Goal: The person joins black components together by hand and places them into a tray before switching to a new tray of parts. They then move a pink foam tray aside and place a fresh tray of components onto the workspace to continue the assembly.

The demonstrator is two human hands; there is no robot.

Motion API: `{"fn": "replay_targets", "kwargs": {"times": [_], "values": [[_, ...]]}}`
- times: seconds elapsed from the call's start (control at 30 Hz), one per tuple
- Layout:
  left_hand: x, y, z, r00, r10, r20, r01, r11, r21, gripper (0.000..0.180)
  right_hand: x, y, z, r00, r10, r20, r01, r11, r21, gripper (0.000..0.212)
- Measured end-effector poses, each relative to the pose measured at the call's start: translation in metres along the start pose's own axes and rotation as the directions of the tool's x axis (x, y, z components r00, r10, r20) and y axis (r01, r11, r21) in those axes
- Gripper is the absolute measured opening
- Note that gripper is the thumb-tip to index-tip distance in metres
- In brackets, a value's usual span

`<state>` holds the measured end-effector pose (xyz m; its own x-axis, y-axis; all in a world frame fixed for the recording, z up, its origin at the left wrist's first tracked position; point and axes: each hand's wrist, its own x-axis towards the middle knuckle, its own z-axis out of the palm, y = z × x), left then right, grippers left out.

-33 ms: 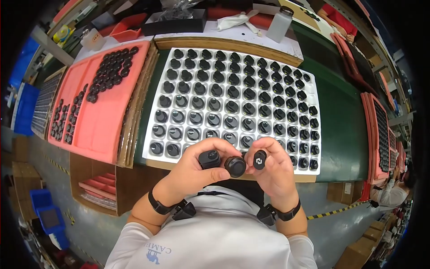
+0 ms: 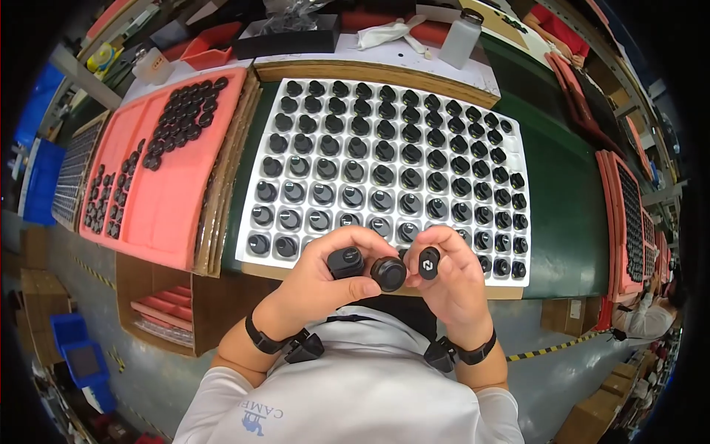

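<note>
Left hand [image 2: 319, 285]: curled, holding two pieces. A black blocky piece [image 2: 345, 263] sits within the bent fingers; a round black piece [image 2: 388, 274] is steadied near the thumb tip. Right hand [image 2: 455, 277]: fingers drawn close about a small black oval piece [image 2: 429, 263], its pale mark facing up. Oval and round pieces lie side by side, apart on their visible faces. All three are held up over the near edge of the white tray [image 2: 512, 148], right of its middle.

The white tray, my landmark, lies on a green bench [image 2: 566, 222]. Most of its pockets carry black parts [image 2: 384, 151]. At its right edge, toward the far end, a couple of pockets look unfilled. The near-edge pockets behind the hands are hidden, so I can't vouch for a full count.

Progress, by my judgement: the white tray is largely stocked; the three held pieces are out of any pocket, apparently mid-handling, with nothing to show whether they are finished.

Left of the white tray: a pink tray [image 2: 164, 214] with loose round black parts [image 2: 182, 118], only partly covered, so stock seems to remain there. Beyond the white tray's far edge: a black box [image 2: 288, 44], a white cloth item [image 2: 386, 34] and a translucent bottle [image 2: 461, 43].
</note>
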<state>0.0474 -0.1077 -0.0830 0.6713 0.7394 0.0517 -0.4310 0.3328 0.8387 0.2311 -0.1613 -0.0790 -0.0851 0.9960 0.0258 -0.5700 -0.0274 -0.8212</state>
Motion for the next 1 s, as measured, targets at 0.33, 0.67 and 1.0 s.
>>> {"fn": "replay_targets", "kwargs": {"times": [0.33,0.67,1.0], "values": [[-0.004,-0.004,-0.005,0.976,0.208,0.063,-0.217,0.926,0.308,0.037,-0.013,-0.007,0.007,0.932,-0.363,-0.005,0.337,0.87,-0.359,0.034],[-0.004,0.004,0.016,0.993,0.081,-0.083,-0.069,0.987,0.142,0.046,-0.018,-0.011,0.004,0.972,-0.237,0.0,0.231,0.949,-0.215,0.033],[-0.003,0.002,0.013,0.995,0.039,-0.09,-0.027,0.991,0.133,0.05,-0.014,-0.007,0.007,0.976,-0.218,-0.022,0.207,0.952,-0.224,0.034]]}}
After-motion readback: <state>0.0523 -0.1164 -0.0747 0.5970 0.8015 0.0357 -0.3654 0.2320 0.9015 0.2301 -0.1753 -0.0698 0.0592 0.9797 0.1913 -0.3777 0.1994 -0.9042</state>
